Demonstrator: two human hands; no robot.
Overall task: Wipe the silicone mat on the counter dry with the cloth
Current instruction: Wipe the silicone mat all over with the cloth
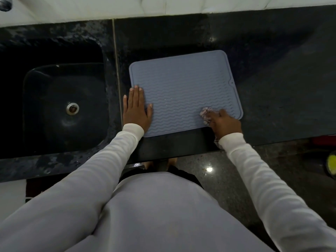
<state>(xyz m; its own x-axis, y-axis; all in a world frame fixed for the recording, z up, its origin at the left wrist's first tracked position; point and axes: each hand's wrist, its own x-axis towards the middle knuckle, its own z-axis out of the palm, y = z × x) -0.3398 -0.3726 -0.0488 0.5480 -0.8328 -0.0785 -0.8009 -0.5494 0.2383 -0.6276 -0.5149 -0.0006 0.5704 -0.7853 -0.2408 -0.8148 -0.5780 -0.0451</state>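
A person in a pale grey long-sleeved top, its ribbed white cuffs (231, 139) snug at both wrists, with dark shorts (179, 172) and bare feet visible at frame centre.

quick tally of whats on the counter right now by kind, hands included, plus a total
silicone mat: 1, blue-grey, lying flat
cloth: 1, bunched under the right hand
hands: 2, left hand flat on the mat's left edge, right hand gripping the cloth at the near right corner
sink: 1, set into the counter left of the mat
total: 5
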